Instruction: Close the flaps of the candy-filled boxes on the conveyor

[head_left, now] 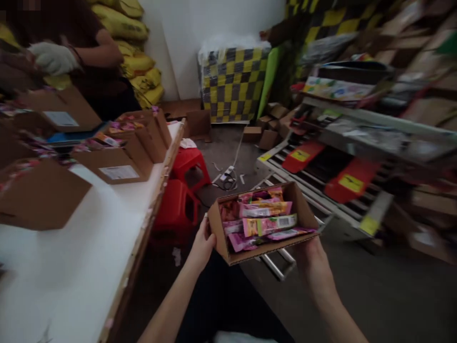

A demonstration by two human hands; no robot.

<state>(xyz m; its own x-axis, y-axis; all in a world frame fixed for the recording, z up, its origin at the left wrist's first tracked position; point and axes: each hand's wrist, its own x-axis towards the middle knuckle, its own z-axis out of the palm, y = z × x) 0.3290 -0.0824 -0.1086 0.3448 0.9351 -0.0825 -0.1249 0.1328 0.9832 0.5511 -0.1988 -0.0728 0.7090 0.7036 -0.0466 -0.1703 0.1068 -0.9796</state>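
Note:
An open cardboard box [218, 227] is held in the air in front of me, tilted a little. Inside lie several pink, purple and yellow snack packets [269, 224] in a loose pile. My left hand [204, 244] grips the box at its left end, thumb on the near side. At the right, my right hand [314, 255] supports the near right corner from below, its fingers mostly hidden under the box.
A white table [103, 224] at left bears several packet-filled boxes [117, 164]. Red stools [176, 205] stand beside it. A co-worker's gloved hand [53, 57] is at upper left. At right is a roller-bed machine [317, 176]; a power strip [227, 172] lies on the floor.

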